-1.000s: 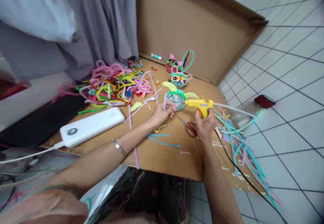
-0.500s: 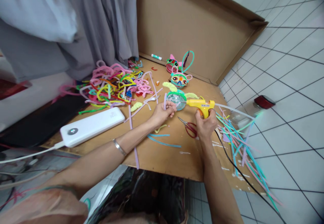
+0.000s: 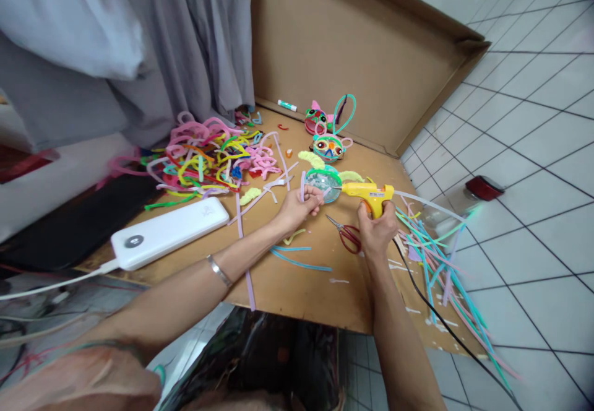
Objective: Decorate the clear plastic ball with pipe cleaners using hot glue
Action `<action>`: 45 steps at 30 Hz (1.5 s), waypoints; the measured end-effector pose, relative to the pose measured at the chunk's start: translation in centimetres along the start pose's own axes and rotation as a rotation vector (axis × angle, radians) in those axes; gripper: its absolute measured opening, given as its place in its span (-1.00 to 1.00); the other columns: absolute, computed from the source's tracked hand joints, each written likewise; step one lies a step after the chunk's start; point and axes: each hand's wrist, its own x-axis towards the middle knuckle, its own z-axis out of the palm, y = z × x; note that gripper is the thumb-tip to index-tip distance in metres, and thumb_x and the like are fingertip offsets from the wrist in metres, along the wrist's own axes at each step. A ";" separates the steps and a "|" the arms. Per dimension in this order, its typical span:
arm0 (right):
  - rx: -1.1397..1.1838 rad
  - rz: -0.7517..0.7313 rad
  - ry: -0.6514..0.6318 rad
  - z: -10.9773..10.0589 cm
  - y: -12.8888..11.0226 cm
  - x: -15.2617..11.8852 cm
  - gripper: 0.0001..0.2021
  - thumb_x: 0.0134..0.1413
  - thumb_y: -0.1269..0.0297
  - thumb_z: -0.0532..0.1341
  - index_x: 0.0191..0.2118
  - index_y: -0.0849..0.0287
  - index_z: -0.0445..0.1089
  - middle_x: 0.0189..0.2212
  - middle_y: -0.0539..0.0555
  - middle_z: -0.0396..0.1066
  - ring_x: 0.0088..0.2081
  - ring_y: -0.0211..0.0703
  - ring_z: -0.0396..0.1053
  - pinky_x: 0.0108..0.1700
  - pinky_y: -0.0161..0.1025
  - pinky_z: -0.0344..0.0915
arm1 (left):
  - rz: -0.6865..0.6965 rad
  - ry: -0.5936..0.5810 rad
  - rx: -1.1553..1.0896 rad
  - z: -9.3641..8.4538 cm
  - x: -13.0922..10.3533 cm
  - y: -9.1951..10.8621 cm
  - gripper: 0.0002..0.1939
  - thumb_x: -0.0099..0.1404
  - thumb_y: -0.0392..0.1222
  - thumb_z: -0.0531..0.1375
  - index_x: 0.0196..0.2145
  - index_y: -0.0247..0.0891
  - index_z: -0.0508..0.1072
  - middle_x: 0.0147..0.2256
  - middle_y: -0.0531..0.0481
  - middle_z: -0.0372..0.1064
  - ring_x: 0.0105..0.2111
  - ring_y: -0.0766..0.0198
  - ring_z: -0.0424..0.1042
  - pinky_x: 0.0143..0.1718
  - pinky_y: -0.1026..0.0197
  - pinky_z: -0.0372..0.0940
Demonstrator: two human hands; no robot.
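My left hand [image 3: 301,207] pinches a lilac pipe cleaner [image 3: 303,186], one end standing up above the fingers and the other reaching right. Wrapped around a yellow hot glue gun [image 3: 369,193], my right hand [image 3: 378,228] points its nozzle left at the pipe cleaner's right end. Behind the fingers sits a clear round container [image 3: 323,179] with a green rim, partly hidden by my left hand. Pale yellow fuzzy pieces [image 3: 311,159] lie close to it. Red-handled scissors [image 3: 348,236] rest on the table between my hands.
A heap of coloured pipe cleaners [image 3: 208,154] covers the left side; more straight ones [image 3: 440,268] hang over the right edge. A white power bank [image 3: 169,233] lies at left. Two decorated animal faces [image 3: 328,147] stand before the cardboard wall [image 3: 352,52]. The gun's black cord [image 3: 431,299] trails right.
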 end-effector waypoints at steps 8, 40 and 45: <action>-0.004 -0.032 -0.014 0.2 -0.1 -0.2 -0.71 0.02 0.00 0.15 -0.26 0.11 0.30 -0.40 0.08 0.40 -0.35 -0.03 0.36 -0.26 -0.17 0.26 | 0.003 0.016 -0.011 0.1 0.1 0.1 -0.80 0.00 -0.22 0.33 -0.43 -0.32 0.41 -0.57 0.12 0.37 -0.65 0.49 0.22 -0.60 0.38 0.08; 0.031 0.048 -0.020 -0.4 -0.6 0.1 -0.70 0.01 -0.01 0.15 -0.26 0.12 0.28 -0.39 0.09 0.40 -0.36 -0.03 0.36 -0.22 -0.13 0.29 | 0.018 -0.001 -0.031 0.0 0.0 0.2 -0.74 -0.02 -0.18 0.40 -0.43 -0.32 0.42 -0.55 0.10 0.38 -0.63 0.49 0.22 -0.58 0.38 0.11; 0.030 0.017 -0.012 -0.3 -0.8 -0.1 -0.71 0.01 0.00 0.14 -0.27 0.11 0.28 -0.39 0.09 0.40 -0.35 -0.02 0.37 -0.24 -0.15 0.28 | 0.020 -0.001 -0.016 0.0 0.0 0.2 -0.71 -0.03 -0.15 0.41 -0.44 -0.32 0.42 -0.56 0.11 0.36 -0.64 0.50 0.22 -0.61 0.40 0.07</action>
